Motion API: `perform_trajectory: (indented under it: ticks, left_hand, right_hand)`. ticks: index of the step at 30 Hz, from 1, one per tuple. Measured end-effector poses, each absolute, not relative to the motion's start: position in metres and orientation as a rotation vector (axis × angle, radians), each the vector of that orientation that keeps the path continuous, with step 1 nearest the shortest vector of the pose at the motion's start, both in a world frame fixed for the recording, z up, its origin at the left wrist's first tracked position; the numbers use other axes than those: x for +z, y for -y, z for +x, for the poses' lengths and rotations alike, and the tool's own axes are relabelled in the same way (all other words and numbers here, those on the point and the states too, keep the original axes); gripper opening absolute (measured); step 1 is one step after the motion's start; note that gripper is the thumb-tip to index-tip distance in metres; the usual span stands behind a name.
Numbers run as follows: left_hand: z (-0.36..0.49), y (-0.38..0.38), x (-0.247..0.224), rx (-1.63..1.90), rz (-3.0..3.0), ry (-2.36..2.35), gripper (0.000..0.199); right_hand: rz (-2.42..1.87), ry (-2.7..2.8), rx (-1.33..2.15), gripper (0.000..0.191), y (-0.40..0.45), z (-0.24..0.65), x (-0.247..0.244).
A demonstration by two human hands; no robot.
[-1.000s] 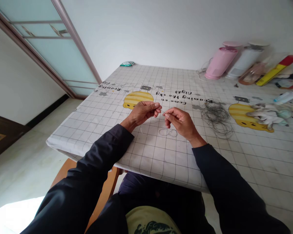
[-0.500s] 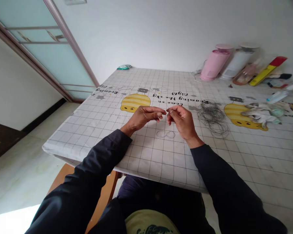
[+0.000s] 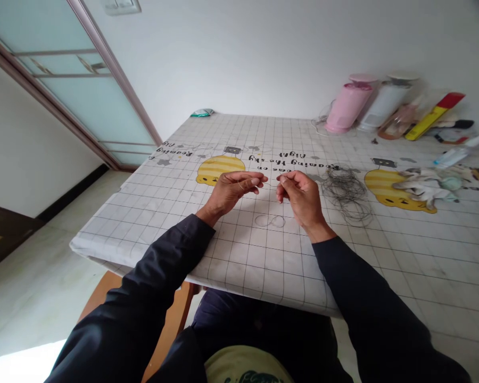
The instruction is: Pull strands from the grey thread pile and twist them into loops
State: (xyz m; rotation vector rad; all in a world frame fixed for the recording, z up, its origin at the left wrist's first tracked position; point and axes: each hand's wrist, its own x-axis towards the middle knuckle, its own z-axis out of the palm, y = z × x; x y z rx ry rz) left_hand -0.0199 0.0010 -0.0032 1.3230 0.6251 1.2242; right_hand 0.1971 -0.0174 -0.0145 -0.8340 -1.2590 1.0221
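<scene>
Above the checked tablecloth (image 3: 239,255), my left hand (image 3: 237,190) pinches a thin wire (image 3: 241,186) that loops over its fingers. Just to the right, my right hand (image 3: 301,197) has thumb and forefinger pressed together, facing the left fingertips across a small gap. A fine strand seems to run toward it, but what it grips is too small to make out. Below the hands, a thin wire shape with two loops (image 3: 278,221) lies on the cloth. A tangled coil of dark wire (image 3: 345,194) rests right of my right hand.
A pink cylinder (image 3: 349,108) and a white cylinder (image 3: 385,106) stand by the wall at the back right. Near them are a yellow and red box (image 3: 433,118), a clear bottle (image 3: 461,151) and a crumpled cloth (image 3: 421,186). A green packet (image 3: 202,113) lies at the far left corner.
My hands have moved slightly apart, widening the gap between their fingertips. The view has shifted a little.
</scene>
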Motion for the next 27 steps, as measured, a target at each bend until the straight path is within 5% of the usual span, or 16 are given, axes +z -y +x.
perform_trajectory:
  ticks: [27]
  left_hand:
    - [-0.036,-0.011,0.005,1.203,1.204,-0.549,0.039]
  right_hand:
    - [-0.95,1.476,0.749,0.029,0.031,0.197,-0.002]
